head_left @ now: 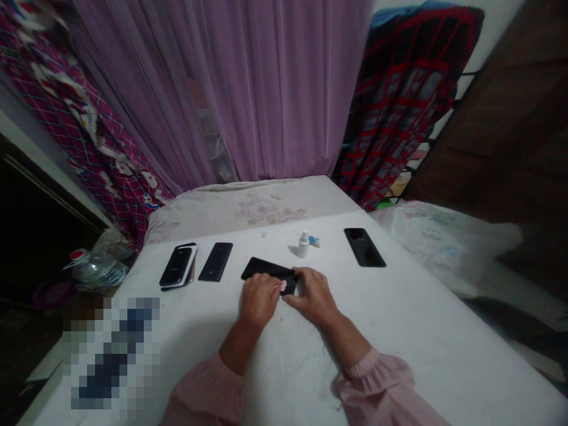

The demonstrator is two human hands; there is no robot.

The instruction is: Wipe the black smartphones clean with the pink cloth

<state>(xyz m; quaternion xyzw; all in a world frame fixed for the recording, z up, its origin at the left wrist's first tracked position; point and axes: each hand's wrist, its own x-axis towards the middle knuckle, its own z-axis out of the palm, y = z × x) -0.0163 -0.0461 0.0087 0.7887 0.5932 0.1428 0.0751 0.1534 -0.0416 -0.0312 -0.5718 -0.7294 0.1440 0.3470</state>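
A black phone lies slantwise on the white-covered surface in front of me. My left hand rests over its near side, fingers closed on a small pink piece, perhaps cloth, that touches the phone. At the phone's right end, my right hand grips the edge between thumb and fingers. Just beyond the hands stands a small white bottle, with a blue-and-white packet or tube behind it.
To the left are a stack of phones and a single dark phone. Another black phone lies at the right. Purple curtains hang at the back. A clear water bottle is beyond the left edge. One patch at lower left is pixelated.
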